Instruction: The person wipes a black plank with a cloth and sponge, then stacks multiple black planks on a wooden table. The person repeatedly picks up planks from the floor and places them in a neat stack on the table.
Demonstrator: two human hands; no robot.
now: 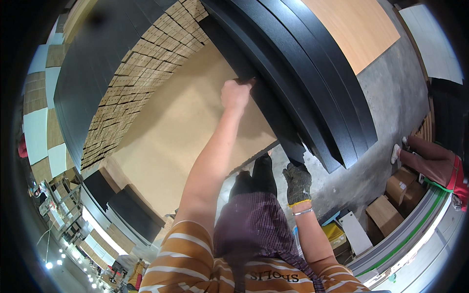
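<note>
A long, narrow black board (pixel 276 110) lies between a brown sheet (pixel 195 117) and a stack of black panels (pixel 312 73). My bare left hand (pixel 236 95) is closed on the board's left edge, about midway along it. At the near end, my right hand (pixel 298 183), in a dark knitted glove with a yellow cuff, grips the same board. Its fingertips are partly hidden by the board's end. Left of the brown sheet rises a pile of drilled wood-coloured strips (pixel 141 73), beside a large black stack (pixel 97 73).
At upper right lies a wood-grain panel (pixel 351 24) above the concrete floor (pixel 395 97). Cardboard boxes (pixel 383 215) stand at lower right, near another person's legs (pixel 427 156). Dark panels (pixel 134 212) lean at lower left.
</note>
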